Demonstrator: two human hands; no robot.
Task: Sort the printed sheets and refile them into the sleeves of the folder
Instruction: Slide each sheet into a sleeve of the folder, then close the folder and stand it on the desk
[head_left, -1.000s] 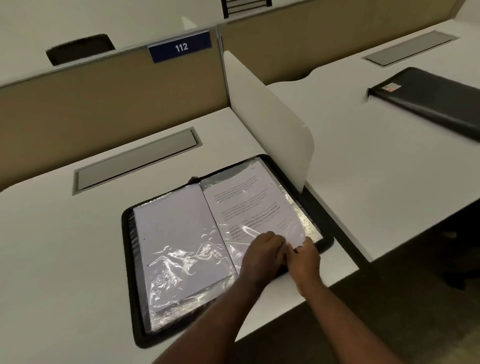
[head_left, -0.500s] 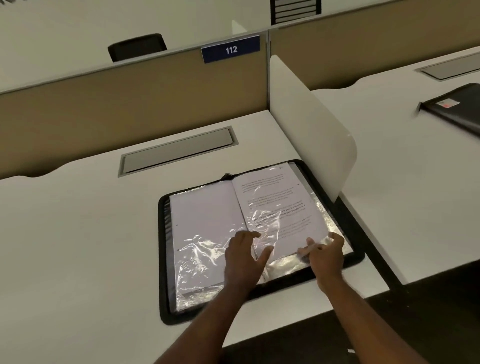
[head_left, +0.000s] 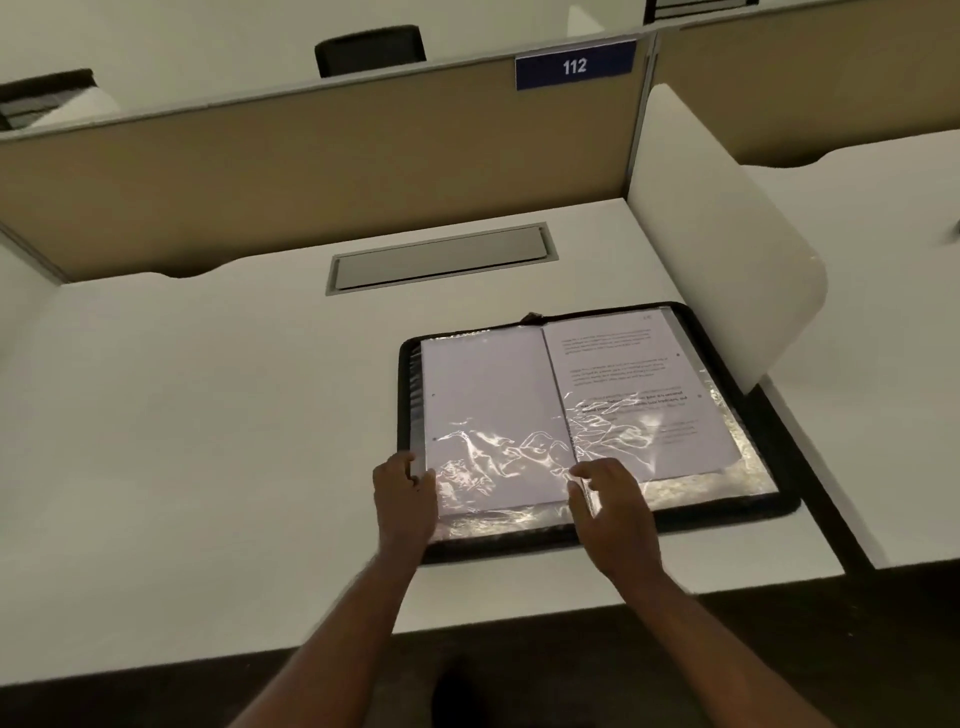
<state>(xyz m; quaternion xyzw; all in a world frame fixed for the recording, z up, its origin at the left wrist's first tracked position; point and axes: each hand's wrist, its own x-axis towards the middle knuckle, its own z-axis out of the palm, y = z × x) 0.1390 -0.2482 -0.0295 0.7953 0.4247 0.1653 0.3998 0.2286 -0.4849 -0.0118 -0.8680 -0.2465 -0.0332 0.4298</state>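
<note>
A black zip folder (head_left: 779, 499) lies open on the white desk. Its left sleeve (head_left: 493, 395) holds a blank-looking sheet. In the right sleeve (head_left: 649, 447) is a printed sheet (head_left: 618, 358) with lines of text. Both sleeves are crinkled and shiny near the bottom. My left hand (head_left: 405, 499) grips the outer left edge of the left sleeves near their lower corner, fingers curled over the edge. Down at the spine, my right hand (head_left: 610, 501) rests with thumb and fingertips touching the plastic on either side of the fold.
A white divider panel (head_left: 727, 260) stands just right of the folder. A grey cable hatch (head_left: 441, 257) is set into the desk behind it. A tan partition (head_left: 311, 176) with a "112" label (head_left: 575, 66) closes the back. The desk's front edge runs below my wrists.
Both hands slid left: the left hand went from the middle of the folder to its left edge, the right hand from the right page's lower corner to the spine. The camera view swung leftwards.
</note>
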